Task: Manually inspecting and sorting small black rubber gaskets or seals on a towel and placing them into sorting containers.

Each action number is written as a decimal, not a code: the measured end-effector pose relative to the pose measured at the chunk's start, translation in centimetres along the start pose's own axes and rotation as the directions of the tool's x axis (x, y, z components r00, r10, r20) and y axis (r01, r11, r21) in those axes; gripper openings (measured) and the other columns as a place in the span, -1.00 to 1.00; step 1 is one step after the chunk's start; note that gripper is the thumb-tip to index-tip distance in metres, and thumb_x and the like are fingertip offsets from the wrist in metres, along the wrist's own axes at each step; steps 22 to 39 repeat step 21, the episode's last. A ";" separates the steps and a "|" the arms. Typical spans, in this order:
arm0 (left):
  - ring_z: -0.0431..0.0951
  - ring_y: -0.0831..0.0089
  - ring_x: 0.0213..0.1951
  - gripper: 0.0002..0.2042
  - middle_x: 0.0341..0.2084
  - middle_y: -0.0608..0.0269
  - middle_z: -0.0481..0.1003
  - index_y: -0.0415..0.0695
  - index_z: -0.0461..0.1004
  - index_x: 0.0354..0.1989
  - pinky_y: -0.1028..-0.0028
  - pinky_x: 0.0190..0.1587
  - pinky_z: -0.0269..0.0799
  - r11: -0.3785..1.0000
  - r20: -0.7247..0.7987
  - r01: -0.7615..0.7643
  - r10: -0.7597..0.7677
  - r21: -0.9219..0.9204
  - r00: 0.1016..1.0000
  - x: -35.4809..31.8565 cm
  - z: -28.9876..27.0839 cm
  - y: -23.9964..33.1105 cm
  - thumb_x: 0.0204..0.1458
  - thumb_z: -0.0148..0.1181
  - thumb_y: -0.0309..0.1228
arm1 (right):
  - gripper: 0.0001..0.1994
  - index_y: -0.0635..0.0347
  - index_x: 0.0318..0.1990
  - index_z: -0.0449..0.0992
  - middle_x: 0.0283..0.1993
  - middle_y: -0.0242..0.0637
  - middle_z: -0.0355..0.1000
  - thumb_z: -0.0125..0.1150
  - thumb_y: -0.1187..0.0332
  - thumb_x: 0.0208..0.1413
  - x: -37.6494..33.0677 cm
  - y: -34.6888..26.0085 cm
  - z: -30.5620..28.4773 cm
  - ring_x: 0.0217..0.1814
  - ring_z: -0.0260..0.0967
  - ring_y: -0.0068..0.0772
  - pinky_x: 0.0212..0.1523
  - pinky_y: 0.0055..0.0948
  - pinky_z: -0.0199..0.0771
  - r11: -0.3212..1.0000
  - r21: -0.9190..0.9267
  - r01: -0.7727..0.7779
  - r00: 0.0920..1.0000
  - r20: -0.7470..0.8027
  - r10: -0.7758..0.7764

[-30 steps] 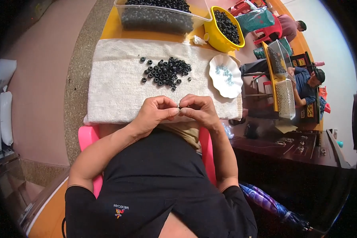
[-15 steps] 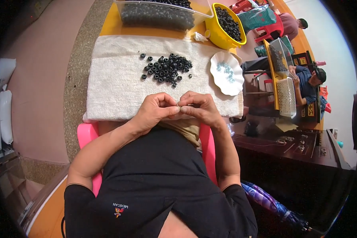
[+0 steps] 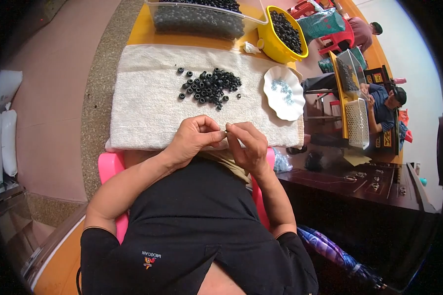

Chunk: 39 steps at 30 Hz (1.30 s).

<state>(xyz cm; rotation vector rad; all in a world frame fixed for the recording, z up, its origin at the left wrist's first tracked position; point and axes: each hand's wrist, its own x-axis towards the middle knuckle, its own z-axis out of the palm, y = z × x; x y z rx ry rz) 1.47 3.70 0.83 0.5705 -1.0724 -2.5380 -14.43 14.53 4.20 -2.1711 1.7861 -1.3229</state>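
My left hand (image 3: 198, 138) is closed in a pinch of thumb and forefinger just past the near edge of a white towel (image 3: 142, 105). Against it, my right hand (image 3: 249, 146) also pinches, the fingertips of both nearly meeting. Something tiny and dark seems to be between them, too small to name. Beyond my hands, a loose pile of small black ring-like pieces (image 3: 207, 87) lies on the towel, several with holes showing. To the right of the pile sits a white scalloped dish (image 3: 289, 110) holding tiny pale-blue bits.
Behind the towel stand a clear plastic bin (image 3: 197, 24) and a yellow basket (image 3: 275, 49), both full of black pieces. A crumpled white tissue (image 3: 251, 47) lies near the basket. At right, another person (image 3: 381, 105) works by a white perforated basket (image 3: 357, 123). A folded umbrella (image 3: 337, 250) lies lower right.
My right hand has turned, its fingers now pointing more upward and steeper against the left fingertips. My left hand keeps its pinch. The whole view has shifted slightly.
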 end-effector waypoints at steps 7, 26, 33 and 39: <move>0.54 0.62 -0.37 -0.89 -0.41 0.31 0.54 -0.21 0.46 -0.26 0.61 -0.29 0.52 1.000 -0.004 -0.013 0.013 0.021 1.000 0.0 0.0 0.0 0.10 0.26 -0.52 | -0.45 0.33 0.03 0.40 -0.24 -0.05 0.52 0.41 0.61 -0.23 0.3 -0.3 0.3 -0.28 0.52 -0.06 -0.29 -0.29 0.54 0.987 -0.104 0.121 0.993 0.010 -0.121; 0.57 0.53 -0.27 -0.82 -0.30 0.28 0.53 -0.17 0.44 -0.13 0.55 -0.17 0.55 1.000 -0.047 0.026 -0.027 -0.006 0.999 0.0 0.0 0.0 0.18 0.22 -0.37 | -0.36 0.31 0.10 0.37 -0.25 -0.07 0.54 0.48 0.55 -0.23 -0.2 0.4 0.4 -0.28 0.54 -0.12 -0.29 -0.32 0.57 0.984 -0.156 0.088 0.994 -0.057 -0.098; 0.57 0.53 -0.27 -0.82 -0.30 0.28 0.53 -0.17 0.44 -0.13 0.55 -0.17 0.55 1.000 -0.047 0.026 -0.027 -0.006 0.999 0.0 0.0 0.0 0.18 0.22 -0.37 | -0.36 0.31 0.10 0.37 -0.25 -0.07 0.54 0.48 0.55 -0.23 -0.2 0.4 0.4 -0.28 0.54 -0.12 -0.29 -0.32 0.57 0.984 -0.156 0.088 0.994 -0.057 -0.098; 0.57 0.53 -0.27 -0.82 -0.30 0.28 0.53 -0.17 0.44 -0.13 0.55 -0.17 0.55 1.000 -0.047 0.026 -0.027 -0.006 0.999 0.0 0.0 0.0 0.18 0.22 -0.37 | -0.36 0.31 0.10 0.37 -0.25 -0.07 0.54 0.48 0.55 -0.23 -0.2 0.4 0.4 -0.28 0.54 -0.12 -0.29 -0.32 0.57 0.984 -0.156 0.088 0.994 -0.057 -0.098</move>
